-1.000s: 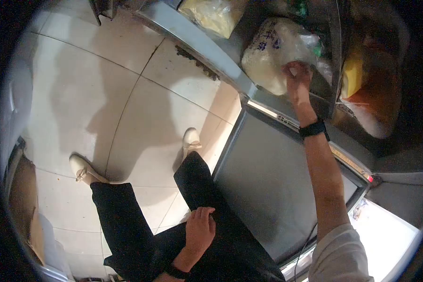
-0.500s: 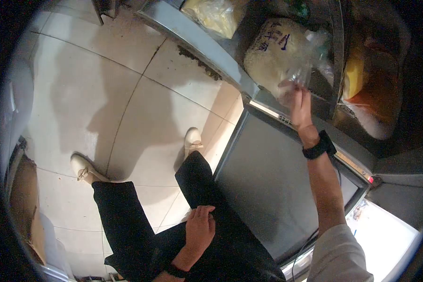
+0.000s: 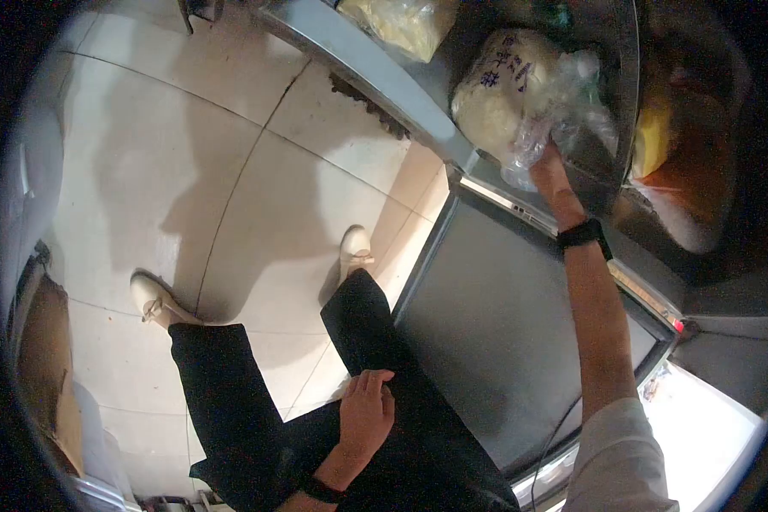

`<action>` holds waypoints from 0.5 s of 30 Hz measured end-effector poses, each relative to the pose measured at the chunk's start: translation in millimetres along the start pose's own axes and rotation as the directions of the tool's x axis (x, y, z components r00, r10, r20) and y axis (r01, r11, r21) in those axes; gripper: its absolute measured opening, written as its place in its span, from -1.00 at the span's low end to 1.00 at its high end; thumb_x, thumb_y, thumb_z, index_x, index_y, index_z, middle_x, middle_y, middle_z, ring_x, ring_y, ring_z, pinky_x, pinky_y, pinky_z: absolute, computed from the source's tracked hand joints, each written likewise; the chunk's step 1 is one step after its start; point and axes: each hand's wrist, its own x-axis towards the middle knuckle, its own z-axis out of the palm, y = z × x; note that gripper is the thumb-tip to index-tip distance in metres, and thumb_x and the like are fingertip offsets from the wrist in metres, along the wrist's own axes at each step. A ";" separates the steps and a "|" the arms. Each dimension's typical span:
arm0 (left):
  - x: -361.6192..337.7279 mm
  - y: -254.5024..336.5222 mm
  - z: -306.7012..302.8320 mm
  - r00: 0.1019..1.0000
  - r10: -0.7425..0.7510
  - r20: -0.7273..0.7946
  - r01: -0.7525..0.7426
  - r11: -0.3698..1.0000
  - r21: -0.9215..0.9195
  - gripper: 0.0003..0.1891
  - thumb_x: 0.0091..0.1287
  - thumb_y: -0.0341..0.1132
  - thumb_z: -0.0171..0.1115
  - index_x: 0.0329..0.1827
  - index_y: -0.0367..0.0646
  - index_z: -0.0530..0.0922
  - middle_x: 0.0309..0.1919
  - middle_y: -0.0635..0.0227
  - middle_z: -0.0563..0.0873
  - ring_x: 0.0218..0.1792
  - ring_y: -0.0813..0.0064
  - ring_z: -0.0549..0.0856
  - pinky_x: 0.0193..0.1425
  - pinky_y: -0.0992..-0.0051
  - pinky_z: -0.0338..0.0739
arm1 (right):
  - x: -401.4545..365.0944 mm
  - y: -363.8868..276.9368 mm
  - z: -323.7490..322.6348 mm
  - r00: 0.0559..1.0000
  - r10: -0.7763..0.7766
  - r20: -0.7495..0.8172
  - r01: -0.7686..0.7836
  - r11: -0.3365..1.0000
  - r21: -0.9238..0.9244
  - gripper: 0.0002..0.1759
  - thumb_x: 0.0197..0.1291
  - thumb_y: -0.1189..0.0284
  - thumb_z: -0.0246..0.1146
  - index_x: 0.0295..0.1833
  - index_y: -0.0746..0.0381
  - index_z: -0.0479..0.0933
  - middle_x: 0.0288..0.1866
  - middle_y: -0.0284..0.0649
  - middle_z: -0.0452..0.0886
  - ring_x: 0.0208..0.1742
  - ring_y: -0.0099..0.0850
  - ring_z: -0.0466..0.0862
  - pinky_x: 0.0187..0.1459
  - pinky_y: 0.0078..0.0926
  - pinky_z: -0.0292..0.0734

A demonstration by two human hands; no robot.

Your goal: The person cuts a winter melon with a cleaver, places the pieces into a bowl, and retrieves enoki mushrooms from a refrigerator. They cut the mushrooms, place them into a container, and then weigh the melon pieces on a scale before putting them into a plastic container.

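Reach in the head view belongs to the right hand (image 3: pixel 551 166), a black wristband (image 3: pixel 582 233) on its arm, stretched far into an open stainless-steel cabinet (image 3: pixel 375 68). Its fingers are buried in the crumpled loose neck of a bulging clear plastic bag of white contents with blue writing (image 3: pixel 495 90). They look pinched shut on that film, though the tips are hidden. The bag's bulk lies just beyond and left of the fingers, inside the cabinet near its front lip, with its long axis running from near-left to far-right. The left hand (image 3: pixel 365 414) is well apart from it, resting flat with fingers loosely spread on a black trouser leg (image 3: pixel 375 341). A yellowish plastic bag (image 3: pixel 401 19) lies farther left in the cabinet, and an orange-yellow package (image 3: pixel 657 141) sits to the right. Nearer than the opening is a closed grey steel door (image 3: pixel 486 324). Pale floor tiles (image 3: pixel 188 154) spread to the left, under cream shoes (image 3: pixel 154 299).
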 end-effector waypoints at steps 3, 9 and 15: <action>-1.8 -1.5 0.0 0.999 0.029 -0.017 -0.029 1.000 0.000 -0.76 0.18 -0.52 0.08 -0.07 -0.21 0.42 -0.19 0.13 0.56 -0.15 0.09 0.56 -0.03 0.19 0.45 | -8.0 -3.3 -29.4 0.978 0.117 0.171 -0.075 0.969 -0.233 -0.54 0.26 0.38 0.07 0.24 0.33 0.32 0.25 -0.07 0.40 0.27 -0.21 0.40 0.32 -0.32 0.24; -0.9 0.5 1.2 0.999 0.031 -0.042 -0.031 0.999 -0.016 -0.77 0.18 -0.52 0.09 -0.09 -0.21 0.44 -0.21 0.13 0.56 -0.16 0.09 0.56 -0.04 0.19 0.44 | -5.4 -23.0 -48.5 0.918 0.219 0.332 0.011 0.820 -0.572 -0.41 0.23 0.26 0.09 0.31 0.33 0.23 0.35 -0.01 0.29 0.37 -0.19 0.29 0.40 -0.33 0.13; -1.4 0.2 -1.2 0.999 -0.033 0.002 0.033 0.999 -0.016 -0.78 0.17 -0.52 0.09 -0.10 -0.23 0.45 -0.21 0.12 0.57 -0.14 0.09 0.56 -0.02 0.20 0.44 | 4.6 -30.6 -45.8 0.934 -0.029 0.357 0.114 0.969 -0.220 -0.30 0.20 0.14 0.14 0.36 0.26 0.17 0.43 -0.01 0.16 0.45 -0.20 0.14 0.44 -0.37 0.02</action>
